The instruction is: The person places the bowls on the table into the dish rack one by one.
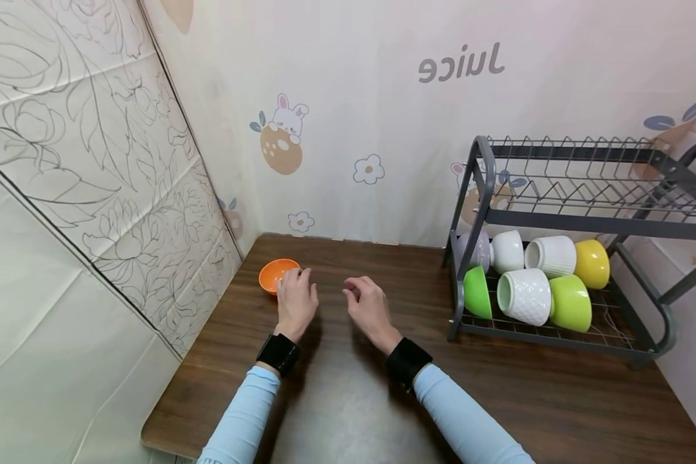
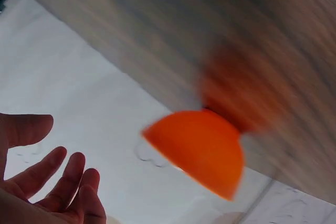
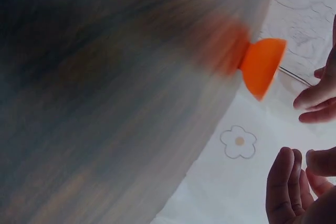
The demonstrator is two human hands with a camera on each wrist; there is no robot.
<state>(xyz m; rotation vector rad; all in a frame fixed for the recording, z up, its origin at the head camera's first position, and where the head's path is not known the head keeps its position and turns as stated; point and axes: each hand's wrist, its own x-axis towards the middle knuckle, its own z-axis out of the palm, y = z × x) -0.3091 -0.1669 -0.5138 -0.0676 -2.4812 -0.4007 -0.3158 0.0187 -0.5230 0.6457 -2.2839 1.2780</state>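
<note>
An orange bowl stands upright on the brown wooden table, towards its far left corner. My left hand hovers just right of the bowl and holds nothing; in the left wrist view a gap shows between its loosely bent fingers and the bowl. My right hand is over the middle of the table, farther from the bowl. Its fingers bend loosely with nothing between them. Both hands, the right and the left, appear in the right wrist view, apart from the bowl.
On the right stands a dark two-tier dish rack. Its lower shelf bears several cups and bowls, among them a white textured cup, a green bowl and a yellow cup. A patterned wall borders the table's back edge.
</note>
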